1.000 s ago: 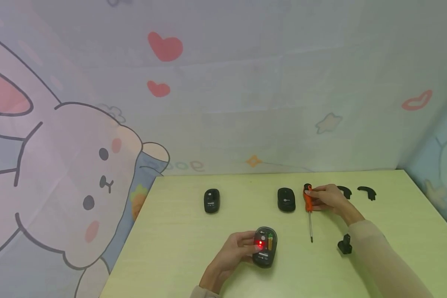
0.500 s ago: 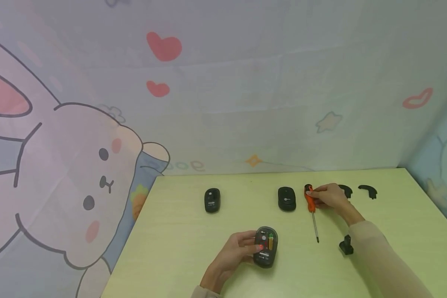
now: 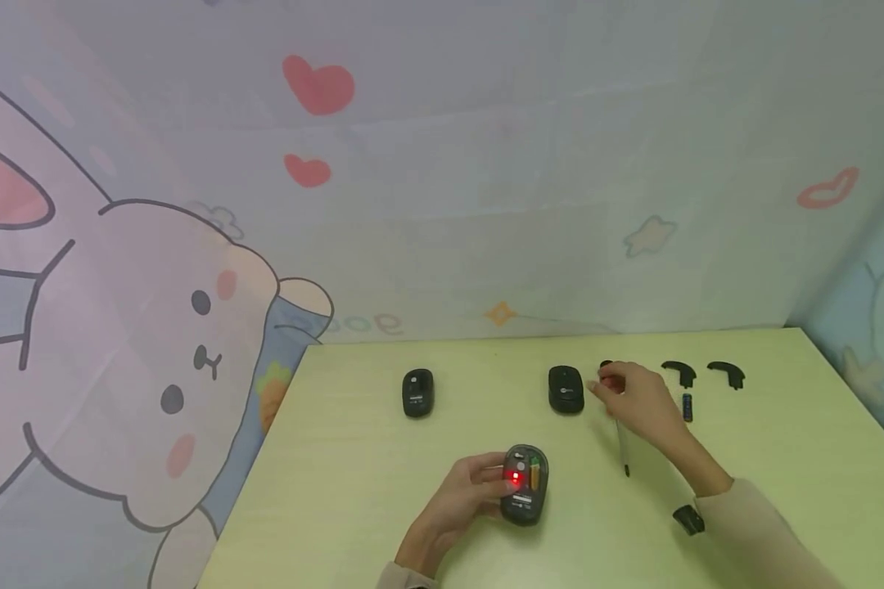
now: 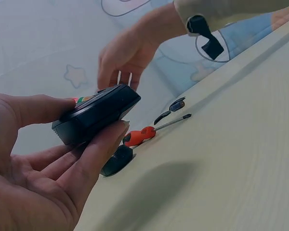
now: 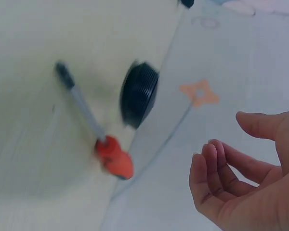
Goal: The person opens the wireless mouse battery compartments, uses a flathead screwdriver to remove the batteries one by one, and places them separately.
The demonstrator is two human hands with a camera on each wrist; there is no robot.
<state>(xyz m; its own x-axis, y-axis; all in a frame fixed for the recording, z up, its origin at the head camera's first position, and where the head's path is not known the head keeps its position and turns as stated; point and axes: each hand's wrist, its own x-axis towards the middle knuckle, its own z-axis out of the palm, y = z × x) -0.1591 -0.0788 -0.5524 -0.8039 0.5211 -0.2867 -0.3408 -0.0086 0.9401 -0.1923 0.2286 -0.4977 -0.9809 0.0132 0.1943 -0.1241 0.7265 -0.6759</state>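
My left hand [image 3: 471, 495] grips a black computer mouse [image 3: 528, 509] with its underside up, the thumb across that face and fingers beneath. A red light glows beside the thumb, and a green and orange battery [image 3: 534, 476] lies in the mouse's uncovered slot. Over the screwdriver [image 3: 622, 446] hovers my right hand [image 3: 641, 402], its fingers loosely bent around nothing. In the right wrist view, the screwdriver's orange handle [image 5: 114, 160] lies on the table, apart from the right hand [image 5: 250, 178]. The head view shows the handle mostly hidden behind that hand.
A second black mouse [image 3: 566, 390] lies left of the screwdriver; a third mouse [image 3: 417, 394], underside up, is farther left. Two curved black covers [image 3: 681, 372] lie at the back right, with a dark blue battery [image 3: 687, 407] below. A printed cloth [image 3: 442, 204] hangs behind the table.
My right hand has let go of the screwdriver's handle and lifted off it. The dark blue battery has come into sight beside the right wrist. The left hand holds the mouse almost still.
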